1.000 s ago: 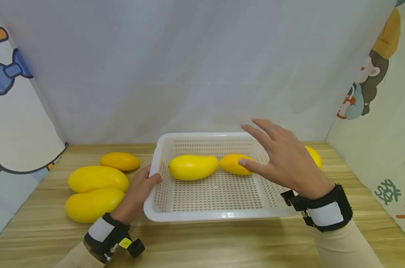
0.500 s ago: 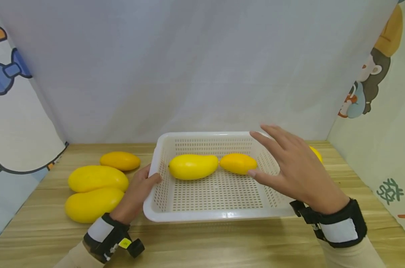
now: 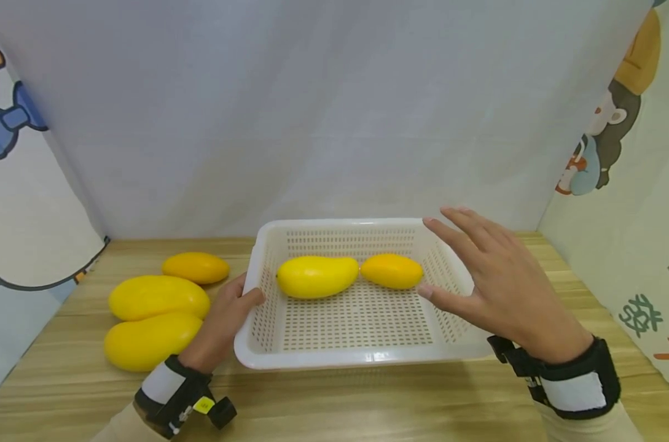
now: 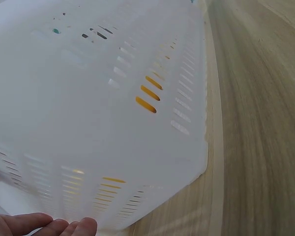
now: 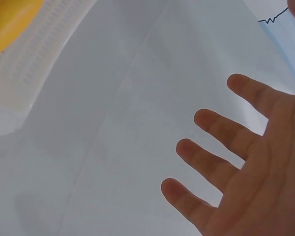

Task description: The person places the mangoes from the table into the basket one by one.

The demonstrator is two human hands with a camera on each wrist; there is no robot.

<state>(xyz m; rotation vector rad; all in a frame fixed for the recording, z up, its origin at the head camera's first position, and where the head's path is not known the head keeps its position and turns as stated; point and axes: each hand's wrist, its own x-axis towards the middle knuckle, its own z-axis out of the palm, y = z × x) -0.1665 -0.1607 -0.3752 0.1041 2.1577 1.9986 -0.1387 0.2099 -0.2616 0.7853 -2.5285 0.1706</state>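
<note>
A white perforated plastic basket point(image 3: 362, 356) is in the middle of the head view. Inside it lie a large yellow mango point(image 3: 317, 277) and a smaller orange-yellow mango point(image 3: 391, 271), end to end. My left hand point(image 3: 226, 319) grips the basket's left end, thumb over the rim; its fingertips show along the outer wall in the left wrist view. Above the basket's right end hovers my right hand point(image 3: 500, 285), fingers spread and nothing in them. In the right wrist view its fingers point(image 5: 211, 167) are apart from the basket wall.
Left of the basket, a small orange-yellow mango point(image 3: 196, 267) and two larger yellow mangoes, one behind point(image 3: 158, 298) and one in front point(image 3: 152, 341), lie on the wooden table point(image 3: 323, 411). A pale cloth point(image 3: 323, 110) hangs behind, with printed panels at both sides.
My right hand has drawn back to the right, uncovering the smaller mango in the basket and covering a yellow mango at the table's right. The left hand keeps its grip.
</note>
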